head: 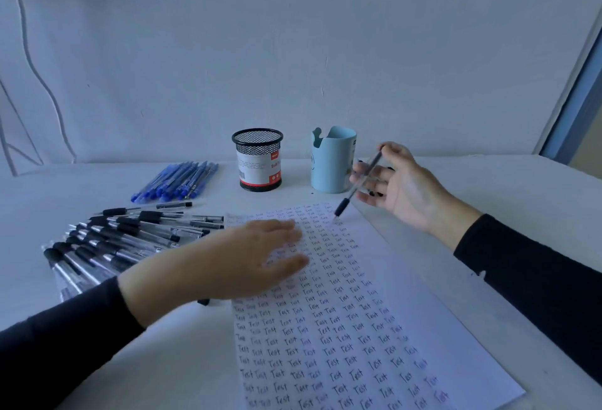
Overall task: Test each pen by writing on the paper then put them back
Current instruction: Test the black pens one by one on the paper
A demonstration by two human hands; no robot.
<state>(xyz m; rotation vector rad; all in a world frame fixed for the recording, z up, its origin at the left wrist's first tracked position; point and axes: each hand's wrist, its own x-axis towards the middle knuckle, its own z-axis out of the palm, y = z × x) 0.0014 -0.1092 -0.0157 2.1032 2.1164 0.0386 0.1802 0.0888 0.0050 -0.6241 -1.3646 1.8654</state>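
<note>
In the head view, the pen (358, 183) looks like a light, stiff plastic stick. Its clear barrel is probably smooth and a little slippery, so the dark grip band near the tip is the better place to hold it for writing. A looser hold higher up the barrel should be enough to carry it away. It seems unlikely to break, though the tip could smear ink if it drags.

The right hand (404, 188) holds the pen loosely, high on the barrel, between thumb and spread fingers. The pen slants down and to the left, with its tip just above the far right corner of the paper (358, 328), near the blue cup (332, 162).

The left hand (247, 256) lies flat with straight fingers, pressing the paper down and grasping nothing.

The pen has a see-through barrel, a black grip and a black top end. The white sheet is almost filled with rows of the word "Test" in dark ink.

Black pens (130, 237) are heaped to the left of the paper. Blue pens (179, 181) lie in a row behind them. A mesh cup (257, 158) stands beside the blue cup on the table (488, 197).
</note>
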